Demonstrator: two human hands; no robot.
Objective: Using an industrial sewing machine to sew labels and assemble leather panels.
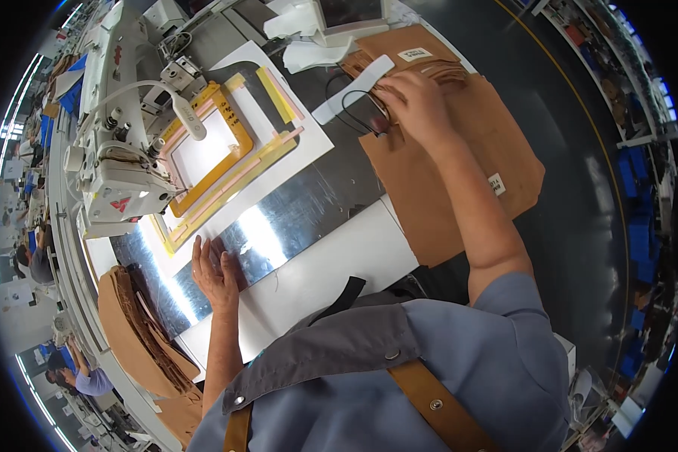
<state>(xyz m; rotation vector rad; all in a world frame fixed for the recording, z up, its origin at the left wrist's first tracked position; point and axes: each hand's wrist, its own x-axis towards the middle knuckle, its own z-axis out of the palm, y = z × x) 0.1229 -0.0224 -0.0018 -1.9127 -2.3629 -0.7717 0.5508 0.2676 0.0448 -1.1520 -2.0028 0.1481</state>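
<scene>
My left hand (217,275) lies with its fingers apart on the shiny metal plate (309,192) of the sewing table, just below a white sheet. Out to the right, my right hand (418,105) has its fingers curled at the edge of the brown flat pieces (459,162), close beside a white strip (354,89) and a thin black cord (346,98). What lies between those fingertips is hidden. Under the sewing machine (120,151) sits a yellow rounded frame (241,135), on a template edged with yellow and pink strips (279,143).
A curved stack of brown pieces (139,331) stands at the table's left end. A small screen (350,15) and crumpled white material (313,54) are at the back. Shelves with blue bins (636,211) line the far right. Other people work at the far left.
</scene>
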